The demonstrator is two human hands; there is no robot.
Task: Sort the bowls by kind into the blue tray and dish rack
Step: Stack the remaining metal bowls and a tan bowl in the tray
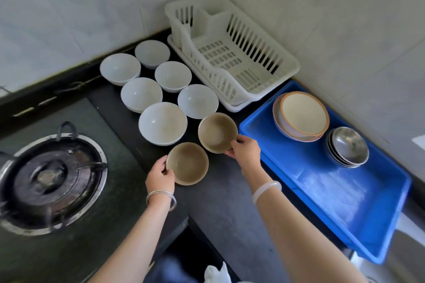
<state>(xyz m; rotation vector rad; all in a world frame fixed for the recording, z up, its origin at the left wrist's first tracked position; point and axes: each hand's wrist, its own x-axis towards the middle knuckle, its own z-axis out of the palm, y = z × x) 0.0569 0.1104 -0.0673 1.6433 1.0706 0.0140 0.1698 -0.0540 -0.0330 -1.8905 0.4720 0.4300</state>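
Two brown bowls are held low over the dark countertop [218, 202]; whether they rest on it cannot be told. The farther brown bowl [217, 132] is pinched at its near-right rim by the right hand [246, 151], fingers curled round the lip. The nearer brown bowl [187, 163] is gripped likewise at its left rim by the left hand [159, 176]. The blue tray [333, 202] lies to the right of both, its left wall just beside the right hand, judged the nearer. Stacked orange-rimmed bowls [303, 115] and stacked steel bowls [349, 145] are seated in it. Six white bowls [162, 123] are left beside the white dish rack [230, 60], in which nothing is seen.
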